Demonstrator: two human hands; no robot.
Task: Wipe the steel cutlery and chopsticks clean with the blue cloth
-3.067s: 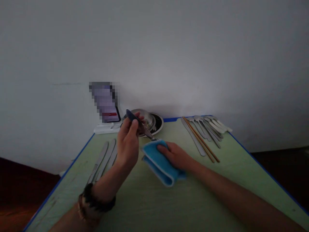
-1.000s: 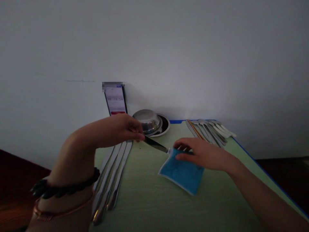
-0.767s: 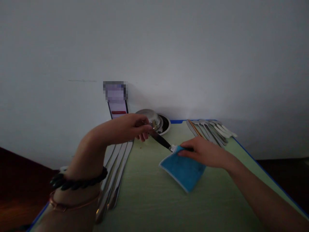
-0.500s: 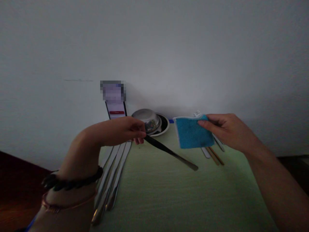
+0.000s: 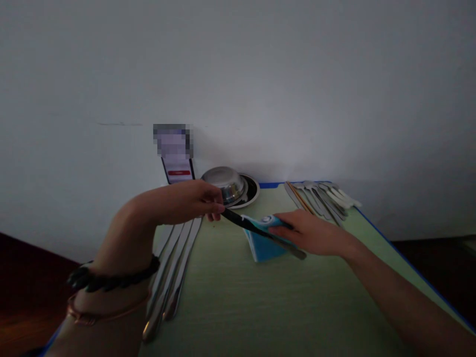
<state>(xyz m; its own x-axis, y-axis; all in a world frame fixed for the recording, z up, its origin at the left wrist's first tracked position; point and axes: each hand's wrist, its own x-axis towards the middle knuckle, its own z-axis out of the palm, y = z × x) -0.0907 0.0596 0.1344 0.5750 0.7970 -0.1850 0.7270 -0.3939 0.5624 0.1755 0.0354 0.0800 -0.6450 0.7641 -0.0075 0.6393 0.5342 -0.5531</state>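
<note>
My left hand [image 5: 203, 198] pinches one end of a metal table knife [image 5: 256, 228], which slants down to the right above the table. A blue cloth [image 5: 269, 249] with a pale edge is in my right hand [image 5: 303, 230], its fingers closed on it at the knife. Part of the cloth lies behind the knife and hangs below it; the knife's far tip sticks out under my right fingers. Beneath my left forearm, several table knives [image 5: 186, 263] lie side by side on the light green table [image 5: 238, 312].
An upturned metal bowl [image 5: 225, 183] rests by a white-rimmed dark plate [image 5: 255, 192] at the wall. Left of it a phone [image 5: 178, 168] leans upright. Chopsticks [image 5: 301, 198], several spoons [image 5: 316, 196] and white-handled cutlery [image 5: 342, 197] lie at the back right.
My right hand has brought the blue cloth left and down onto the knife, folding it there. The cutlery at the back right has come into view. My left hand stays nearly still.
</note>
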